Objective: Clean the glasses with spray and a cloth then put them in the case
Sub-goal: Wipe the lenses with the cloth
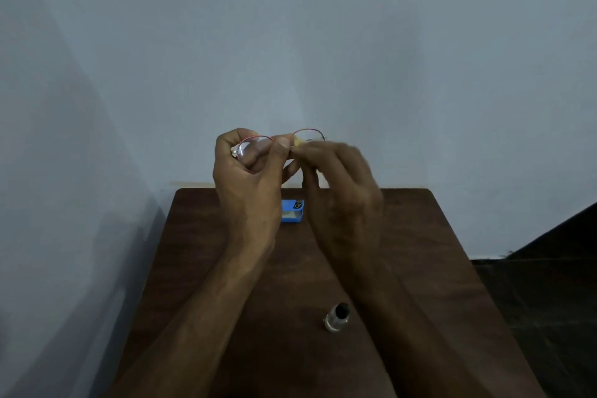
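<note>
Currently raised above the far end of the table (420, 252), clear of its surface: glasses (258, 138), long axis lying left to right across both hands. Gripped at the left lens by the left hand (248, 178), fingers curled round the rim, thumb up near the bridge. Worked at the right lens by the right hand (342, 184), motion-blurred, pinching a small yellowish cloth (298, 141) against the glass. Judged as the wiping step, spraying likely done.

Directly below the hands, on the table: blue case (291, 212), apparently open, partly hidden behind the right hand and nearer to it. Closer to the body, well apart from the case: spray bottle (337, 317), upright, untouched.

For stowing, lower straight down toward the case. Fold temples first; present temple position not discernible. Match long axis to the case opening before release.
</note>
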